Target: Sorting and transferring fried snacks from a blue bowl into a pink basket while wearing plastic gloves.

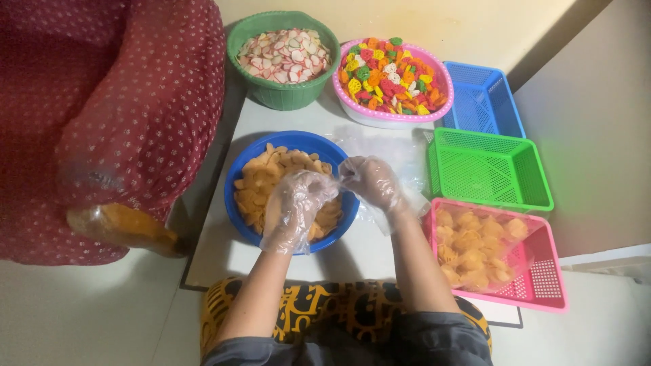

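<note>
Three round plastic bowls: a blue one (237, 183) of pale orange crackers, a green one (285, 95) of white-and-red crackers, a pink one (393, 116) of multicoloured crackers. Three rectangular mesh baskets: pink (542, 285) holding bagged orange crackers, green (488, 169), blue (483, 98). Over the blue bowl, two gloved hands, left (295, 207) and right (371, 181), pinch a thin clear plastic bag (397, 159) between them.

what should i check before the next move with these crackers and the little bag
1. Left hand gloved and over the blue bowl of orange crackers: ok.
2. Right hand gloved, pinching a clear plastic bag: ok.
3. Bag mouth open: cannot tell, film is crumpled.
4. Pink basket has space beside the filled packets: ok.
5. Green basket empty and within reach: ok.
</note>
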